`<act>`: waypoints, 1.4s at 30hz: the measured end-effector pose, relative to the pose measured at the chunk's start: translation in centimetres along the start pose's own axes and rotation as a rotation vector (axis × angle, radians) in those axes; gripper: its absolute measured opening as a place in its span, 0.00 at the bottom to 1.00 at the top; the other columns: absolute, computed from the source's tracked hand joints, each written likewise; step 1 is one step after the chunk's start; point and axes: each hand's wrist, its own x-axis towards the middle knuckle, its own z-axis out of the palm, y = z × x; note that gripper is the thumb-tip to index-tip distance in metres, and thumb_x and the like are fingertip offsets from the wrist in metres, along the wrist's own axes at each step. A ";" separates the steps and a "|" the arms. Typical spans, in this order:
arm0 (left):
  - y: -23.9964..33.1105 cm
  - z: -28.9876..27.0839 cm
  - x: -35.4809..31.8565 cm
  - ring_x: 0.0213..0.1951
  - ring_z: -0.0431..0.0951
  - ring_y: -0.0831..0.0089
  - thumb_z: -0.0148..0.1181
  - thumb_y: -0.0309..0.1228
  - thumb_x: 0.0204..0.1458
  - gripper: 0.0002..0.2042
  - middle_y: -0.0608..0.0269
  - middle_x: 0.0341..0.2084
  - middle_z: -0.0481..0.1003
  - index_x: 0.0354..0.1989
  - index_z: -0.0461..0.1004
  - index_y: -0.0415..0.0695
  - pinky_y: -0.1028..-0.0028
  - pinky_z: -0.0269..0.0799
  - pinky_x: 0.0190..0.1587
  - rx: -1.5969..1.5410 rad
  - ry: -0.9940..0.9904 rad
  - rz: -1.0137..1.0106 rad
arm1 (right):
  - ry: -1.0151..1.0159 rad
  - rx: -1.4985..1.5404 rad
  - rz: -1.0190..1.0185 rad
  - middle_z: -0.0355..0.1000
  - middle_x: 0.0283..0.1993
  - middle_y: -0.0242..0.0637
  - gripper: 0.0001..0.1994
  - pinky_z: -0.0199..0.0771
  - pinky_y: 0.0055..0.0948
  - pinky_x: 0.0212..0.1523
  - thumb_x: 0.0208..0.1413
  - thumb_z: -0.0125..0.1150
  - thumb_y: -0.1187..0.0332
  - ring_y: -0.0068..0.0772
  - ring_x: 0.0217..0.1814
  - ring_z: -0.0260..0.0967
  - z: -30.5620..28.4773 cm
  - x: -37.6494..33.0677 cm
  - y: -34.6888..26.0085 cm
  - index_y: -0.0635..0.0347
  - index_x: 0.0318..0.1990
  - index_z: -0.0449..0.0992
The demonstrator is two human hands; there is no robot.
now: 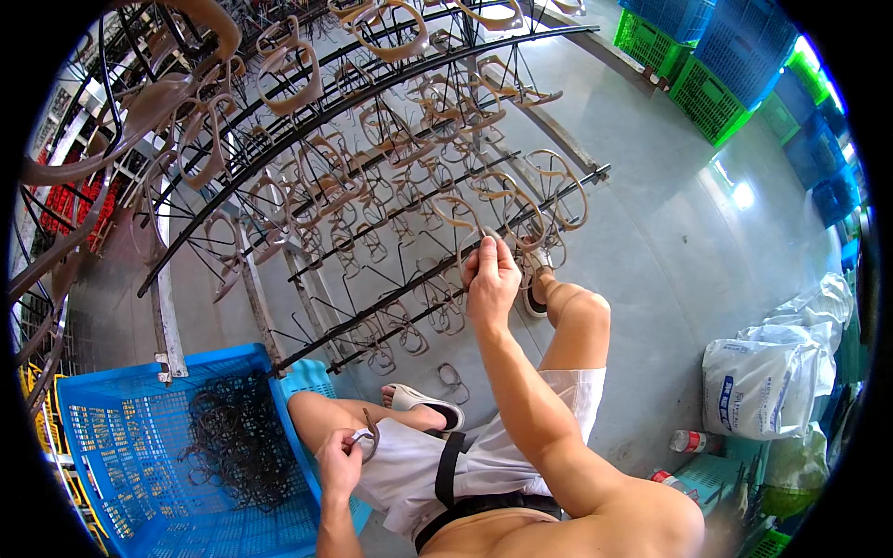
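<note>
Pinching two brown loops [376,437].
The right hand [487,244] grips one beside the black rack [558,33]; the left hand [342,461] grips another over the white shorts [400,484]. A white bag [724,372] has blue writing [768,398], a bottle [678,441] a red label [695,442].

Frames [375,435] brown; rods [417,282] black; basket [112,379] blue; shorts [400,474] white.

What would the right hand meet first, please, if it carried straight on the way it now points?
Ahead of the right hand, the pale brown looped frames at the long black bar probably come first, though depth is unclear and the bar itself could be nearer.
</note>
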 end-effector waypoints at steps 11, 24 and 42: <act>-0.4 -0.2 0.6 0.27 0.79 0.64 0.60 0.23 0.45 0.05 0.52 0.26 0.77 0.30 0.75 0.35 0.71 0.73 0.33 -0.074 0.054 0.021 | 0.033 -0.069 0.008 0.61 0.19 0.24 0.10 0.50 0.14 0.15 0.63 0.47 0.65 0.12 0.16 0.52 0.8 -1.1 -0.5 0.62 0.42 0.71; 0.5 -0.2 0.8 0.28 0.79 0.65 0.59 0.23 0.45 0.06 0.52 0.25 0.77 0.31 0.75 0.35 0.71 0.73 0.33 -0.099 0.041 0.047 | -0.001 -0.147 -0.015 0.60 0.18 0.24 0.09 0.50 0.14 0.15 0.62 0.49 0.65 0.13 0.16 0.51 1.0 -1.1 -0.6 0.59 0.38 0.72; 3.4 0.0 1.2 0.17 0.64 0.86 0.55 0.26 0.54 0.06 0.70 0.18 0.69 0.37 0.73 0.38 0.84 0.60 0.17 -0.786 0.134 0.090 | -0.201 -0.697 -0.228 0.64 0.16 0.29 0.11 0.58 0.19 0.18 0.60 0.51 0.68 0.15 0.18 0.57 -0.2 -1.0 -1.1 0.64 0.45 0.73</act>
